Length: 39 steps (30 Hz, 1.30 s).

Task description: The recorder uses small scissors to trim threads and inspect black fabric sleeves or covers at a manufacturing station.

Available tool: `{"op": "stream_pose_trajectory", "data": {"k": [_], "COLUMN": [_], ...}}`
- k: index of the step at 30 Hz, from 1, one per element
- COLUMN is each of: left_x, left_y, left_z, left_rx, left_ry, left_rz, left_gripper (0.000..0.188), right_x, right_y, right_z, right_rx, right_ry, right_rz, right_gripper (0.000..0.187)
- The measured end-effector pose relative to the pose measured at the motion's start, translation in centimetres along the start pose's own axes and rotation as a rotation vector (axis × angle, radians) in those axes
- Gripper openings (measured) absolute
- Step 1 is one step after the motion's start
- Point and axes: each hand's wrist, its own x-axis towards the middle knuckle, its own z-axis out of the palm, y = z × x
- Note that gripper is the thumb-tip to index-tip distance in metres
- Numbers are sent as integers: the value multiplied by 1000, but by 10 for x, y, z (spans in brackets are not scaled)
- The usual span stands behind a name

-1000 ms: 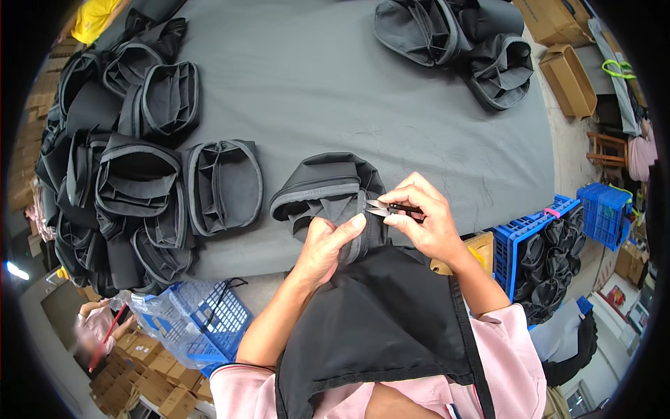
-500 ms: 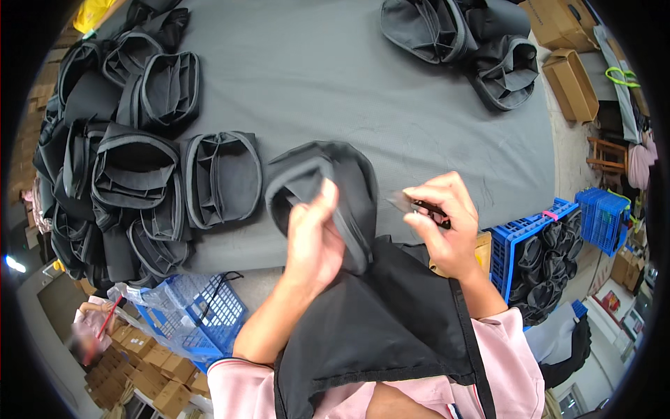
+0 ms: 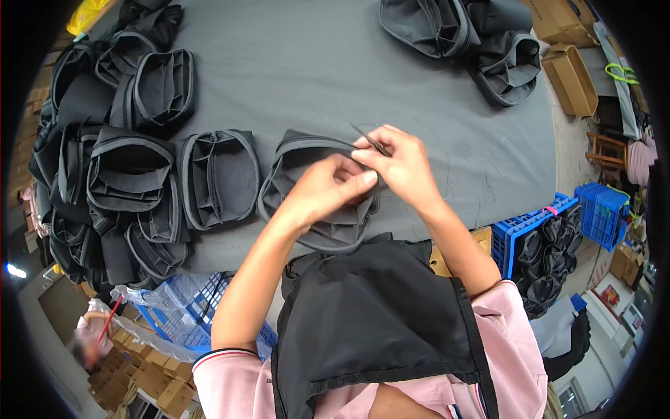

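While the left hand [image 3: 322, 187] bends over the middle pouch [image 3: 342, 234], its grip hidden from me, the right hand [image 3: 401, 164] pinches the snips [image 3: 379, 144] at its upper side. From the head view, that pouch is at the table's [image 3: 453, 133] near edge. It looks already sewn up; how much handling is left I can't judge, nor whether the pile [image 3: 132, 171] at the table's left and the group [image 3: 506, 66] at its far right are finished. Open cloth runs toward the table's right edge; leftward, a second pouch [image 3: 234, 178] stands close, and the near edge leaves little room.
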Motion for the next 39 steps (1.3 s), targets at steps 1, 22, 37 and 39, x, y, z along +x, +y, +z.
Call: {"op": "stream_pose_trajectory", "data": {"k": [1, 22, 37, 39], "left_x": [9, 21, 13, 13], "left_y": [-2, -43, -54, -55], "left_z": [0, 34, 40, 41], "left_rx": [41, -266, -419, -420], "left_ry": [55, 517, 583, 584], "left_rz": [-59, -30, 102, 116], "left_gripper": [39, 31, 26, 27], "right_x": [8, -83, -82, -82], "right_y": [13, 24, 29, 27], "right_z": [6, -7, -10, -9], "right_rx": [106, -269, -487, -508], "right_ry": [-64, 105, 162, 170], "right_rz": [142, -93, -402, -417], "right_gripper": [15, 31, 34, 35]}}
